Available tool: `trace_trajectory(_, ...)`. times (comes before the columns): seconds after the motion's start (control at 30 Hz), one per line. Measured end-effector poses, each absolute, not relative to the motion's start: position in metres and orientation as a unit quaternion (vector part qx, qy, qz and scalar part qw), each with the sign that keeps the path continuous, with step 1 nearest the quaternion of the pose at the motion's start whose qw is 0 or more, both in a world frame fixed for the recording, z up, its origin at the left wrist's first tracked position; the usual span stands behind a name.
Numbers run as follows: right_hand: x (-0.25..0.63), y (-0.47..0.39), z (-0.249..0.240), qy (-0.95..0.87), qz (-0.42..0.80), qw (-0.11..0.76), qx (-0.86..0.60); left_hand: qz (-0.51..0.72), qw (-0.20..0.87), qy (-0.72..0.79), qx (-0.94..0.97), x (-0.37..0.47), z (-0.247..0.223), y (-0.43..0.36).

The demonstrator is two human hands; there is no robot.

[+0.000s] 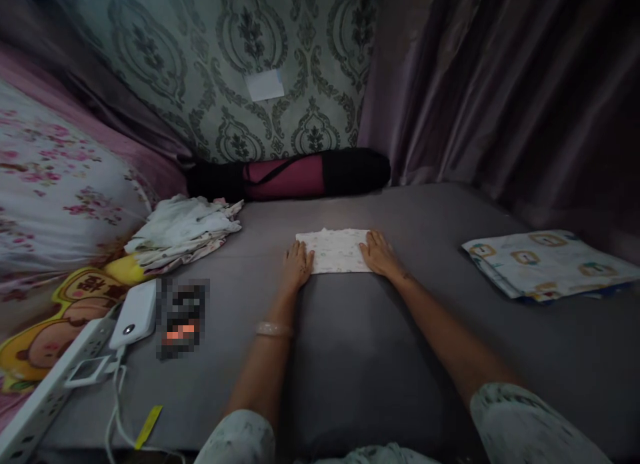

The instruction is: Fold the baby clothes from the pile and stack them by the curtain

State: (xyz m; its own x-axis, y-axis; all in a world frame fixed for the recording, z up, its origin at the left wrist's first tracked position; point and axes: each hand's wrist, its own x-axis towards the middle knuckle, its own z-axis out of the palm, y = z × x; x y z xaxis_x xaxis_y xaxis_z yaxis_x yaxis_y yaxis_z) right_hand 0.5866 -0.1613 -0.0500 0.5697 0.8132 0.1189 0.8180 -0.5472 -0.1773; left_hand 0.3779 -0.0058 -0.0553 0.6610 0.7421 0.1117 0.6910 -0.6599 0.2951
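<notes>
A small white patterned cloth (339, 252), folded into a flat rectangle, lies on the grey bed surface (360, 357) in front of me. My left hand (299, 264) rests on its left edge, fingers stretched forward. On the opposite edge, my right hand (379, 253) lies flat with its fingers extended. Both palms face down, and neither hand grips the cloth. A light bracelet (273, 329) circles my left wrist.
Far left sits a pile of light clothes (185, 227). A power strip (55, 384), a white power bank (136, 312) with cables and a pixelated object (183, 317) lie nearer. Folded printed fabric (555, 264) is at right. A black and maroon roll bag (290, 176) lies along the wall.
</notes>
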Motion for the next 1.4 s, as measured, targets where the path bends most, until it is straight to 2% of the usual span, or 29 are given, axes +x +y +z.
trace_trajectory(0.23,0.579,-0.15,-0.041,-0.48,-0.051,0.099,-0.87,0.166,0.131,0.38,0.9,0.375,-0.063,-0.002)
trace_trajectory(0.6,0.582,-0.148,-0.048,-0.463,-0.016,0.1,-0.88,0.128,0.125,0.364,0.914,0.371,-0.058,-0.003)
trace_trajectory(0.77,0.558,-0.136,-0.038,-0.474,-0.063,0.105,-0.872,0.143,0.132,0.361,0.912,0.371,-0.061,-0.003)
trace_trajectory(1.23,0.541,-0.12,-0.035,-0.472,0.001,0.091,-0.877,0.157,0.125,0.352,0.914,0.37,-0.065,0.002)
trace_trajectory(1.4,0.514,-0.097,-0.032,-0.501,-0.006,0.129,-0.856,0.203,0.131,0.336,0.91,0.37,-0.075,0.007)
